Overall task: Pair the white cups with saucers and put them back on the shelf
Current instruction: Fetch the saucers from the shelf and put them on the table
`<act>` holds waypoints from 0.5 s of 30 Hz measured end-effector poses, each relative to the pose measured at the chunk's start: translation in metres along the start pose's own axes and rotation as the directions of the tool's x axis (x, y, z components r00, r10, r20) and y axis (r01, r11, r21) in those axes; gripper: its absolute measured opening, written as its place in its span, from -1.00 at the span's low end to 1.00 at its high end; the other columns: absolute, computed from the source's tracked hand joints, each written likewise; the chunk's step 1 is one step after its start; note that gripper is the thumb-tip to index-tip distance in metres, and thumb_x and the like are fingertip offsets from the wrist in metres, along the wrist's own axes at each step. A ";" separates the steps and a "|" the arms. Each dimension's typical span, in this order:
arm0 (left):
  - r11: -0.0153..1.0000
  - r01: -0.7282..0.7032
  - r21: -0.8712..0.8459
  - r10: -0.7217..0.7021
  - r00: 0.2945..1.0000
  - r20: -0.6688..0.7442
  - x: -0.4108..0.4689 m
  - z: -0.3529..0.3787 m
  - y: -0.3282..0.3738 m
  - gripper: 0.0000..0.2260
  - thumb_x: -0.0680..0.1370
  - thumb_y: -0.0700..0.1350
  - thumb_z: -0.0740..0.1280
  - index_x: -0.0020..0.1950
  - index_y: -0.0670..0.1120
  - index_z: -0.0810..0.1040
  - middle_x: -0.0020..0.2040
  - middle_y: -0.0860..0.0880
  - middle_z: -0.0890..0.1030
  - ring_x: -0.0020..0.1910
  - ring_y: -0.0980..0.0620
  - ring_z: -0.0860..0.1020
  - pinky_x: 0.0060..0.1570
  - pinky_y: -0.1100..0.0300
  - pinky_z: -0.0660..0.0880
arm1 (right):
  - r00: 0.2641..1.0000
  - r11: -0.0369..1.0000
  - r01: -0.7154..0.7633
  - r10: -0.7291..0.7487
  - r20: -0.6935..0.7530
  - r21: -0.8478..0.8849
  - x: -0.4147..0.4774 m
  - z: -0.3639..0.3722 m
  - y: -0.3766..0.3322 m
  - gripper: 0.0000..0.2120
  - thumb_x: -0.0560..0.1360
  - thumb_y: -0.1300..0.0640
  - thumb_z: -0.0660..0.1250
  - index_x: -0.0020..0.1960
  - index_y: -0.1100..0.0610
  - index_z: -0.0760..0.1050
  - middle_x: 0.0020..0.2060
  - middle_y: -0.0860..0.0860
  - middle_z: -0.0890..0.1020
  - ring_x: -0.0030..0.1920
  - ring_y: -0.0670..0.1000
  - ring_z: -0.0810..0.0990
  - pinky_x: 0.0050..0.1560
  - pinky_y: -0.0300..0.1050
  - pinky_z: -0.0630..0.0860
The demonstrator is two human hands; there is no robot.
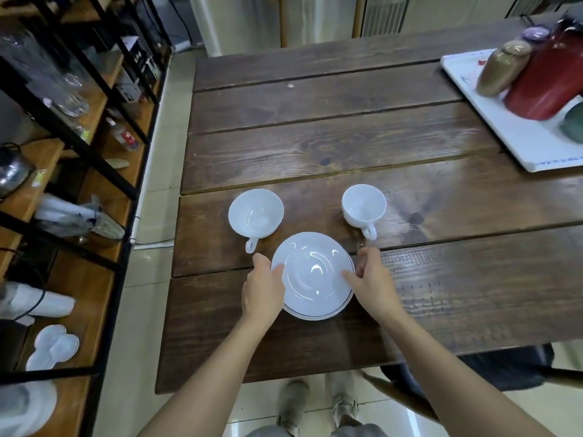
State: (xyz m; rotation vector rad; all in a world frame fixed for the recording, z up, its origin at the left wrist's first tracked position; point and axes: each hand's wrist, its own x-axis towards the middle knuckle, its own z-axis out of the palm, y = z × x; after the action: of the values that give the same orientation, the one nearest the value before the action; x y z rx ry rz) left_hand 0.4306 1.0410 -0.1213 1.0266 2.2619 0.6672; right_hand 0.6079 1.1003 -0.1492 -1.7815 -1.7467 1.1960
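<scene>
Two white saucers (312,275) lie stacked near the front of the dark wooden table (347,137). My left hand (263,285) grips the stack's left rim and my right hand (370,275) grips its right rim, thumbs on top. One white cup (256,212) stands upright just behind and left of the stack, its handle toward me. A second white cup (363,205) stands behind and right, handle also toward me. Both cups are empty.
A black-framed wooden shelf (79,190) runs along the left, holding glassware, white dishes (53,345) and bagged items. A white tray (517,134) with a red flask (549,77) and bottles sits at the table's far right. A chair (473,373) is tucked under the front right.
</scene>
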 end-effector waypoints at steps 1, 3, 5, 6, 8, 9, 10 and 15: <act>1.000 -0.005 -0.027 0.004 1.000 -0.003 0.000 0.000 -0.003 -0.85 0.60 -0.07 0.17 -0.09 -0.13 0.30 -0.31 0.00 0.43 -0.34 0.02 0.42 -0.40 0.14 0.31 | 1.000 1.000 0.007 -0.007 0.007 0.006 -0.001 -0.001 0.001 -0.66 0.44 0.09 0.34 0.16 0.14 0.37 -0.29 -0.09 0.49 -0.18 0.02 0.52 -0.08 0.02 0.49; 0.995 -0.014 -0.096 0.013 1.000 -0.002 -0.001 -0.001 -0.008 -0.85 0.60 -0.07 0.18 -0.09 -0.12 0.32 -0.33 0.01 0.40 -0.37 0.08 0.37 -0.42 0.19 0.29 | 0.999 0.999 0.026 -0.027 0.027 0.039 -0.005 -0.004 0.004 -0.76 0.46 0.02 0.31 0.08 0.09 0.43 -0.20 -0.06 0.58 -0.13 0.03 0.56 -0.06 0.04 0.52; 0.985 -0.025 -0.171 0.025 1.000 -0.003 -0.004 -0.001 -0.010 -0.86 0.59 -0.06 0.19 -0.09 -0.12 0.34 -0.33 -0.01 0.41 -0.34 0.04 0.38 -0.37 0.15 0.33 | 0.996 0.991 0.073 -0.077 0.034 0.116 -0.011 -0.004 0.006 -0.84 0.49 -0.02 0.25 0.01 0.02 0.45 -0.15 -0.04 0.63 -0.09 0.05 0.59 -0.05 0.08 0.54; 0.978 -0.033 -0.206 0.032 0.999 -0.009 -0.007 -0.001 -0.010 -0.86 0.59 -0.06 0.20 -0.11 -0.09 0.34 -0.33 -0.01 0.41 -0.34 0.03 0.38 -0.36 0.14 0.33 | 0.995 0.983 0.093 -0.099 0.027 0.159 -0.014 -0.004 0.006 -0.86 0.50 -0.03 0.22 0.01 0.00 0.44 -0.14 -0.05 0.64 -0.08 0.02 0.60 -0.04 0.09 0.55; 0.962 -0.069 -0.263 0.063 0.997 -0.032 -0.013 0.000 -0.006 -0.83 0.58 -0.05 0.21 -0.18 -0.04 0.31 -0.37 0.01 0.38 -0.38 0.05 0.35 -0.39 0.16 0.30 | 0.992 0.961 0.123 -0.122 -0.020 0.248 -0.019 -0.004 0.007 -0.87 0.53 -0.02 0.19 0.04 -0.02 0.41 -0.12 -0.10 0.63 -0.05 -0.03 0.61 -0.03 0.09 0.57; 0.954 -0.096 -0.285 0.088 0.995 -0.042 -0.017 0.001 -0.003 -0.82 0.58 -0.06 0.22 -0.19 -0.03 0.30 -0.38 0.02 0.36 -0.40 0.07 0.33 -0.40 0.16 0.28 | 0.990 0.951 0.139 -0.127 -0.059 0.276 -0.021 -0.004 0.008 -0.88 0.54 -0.01 0.18 0.05 -0.03 0.40 -0.11 -0.12 0.62 -0.05 -0.04 0.61 -0.04 0.09 0.57; 0.946 -0.124 -0.299 0.115 0.992 -0.049 -0.020 0.003 0.002 -0.82 0.58 -0.06 0.22 -0.19 -0.02 0.29 -0.39 0.02 0.35 -0.40 0.07 0.32 -0.40 0.17 0.27 | 0.986 0.946 0.152 -0.127 -0.104 0.287 -0.022 -0.006 0.009 -0.90 0.55 -0.01 0.17 0.05 -0.05 0.38 -0.11 -0.13 0.61 -0.05 -0.04 0.61 -0.05 0.08 0.57; 0.927 -0.229 -0.297 0.244 0.970 0.015 -0.038 0.025 0.033 -0.80 0.57 -0.07 0.24 -0.20 0.05 0.25 -0.48 0.06 0.30 -0.47 0.08 0.30 -0.45 0.20 0.39 | 0.954 0.946 0.156 -0.069 -0.292 0.285 -0.029 -0.034 0.030 -0.90 0.57 0.05 0.15 -0.02 -0.16 0.35 -0.11 -0.13 0.60 -0.08 -0.02 0.58 -0.16 -0.08 0.48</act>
State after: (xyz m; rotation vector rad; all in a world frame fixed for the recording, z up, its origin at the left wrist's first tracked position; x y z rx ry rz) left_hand 0.4844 1.0351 -0.1074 1.1604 1.9355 1.0314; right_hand 0.6571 1.0777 -0.1439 -1.5567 -1.3980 1.0427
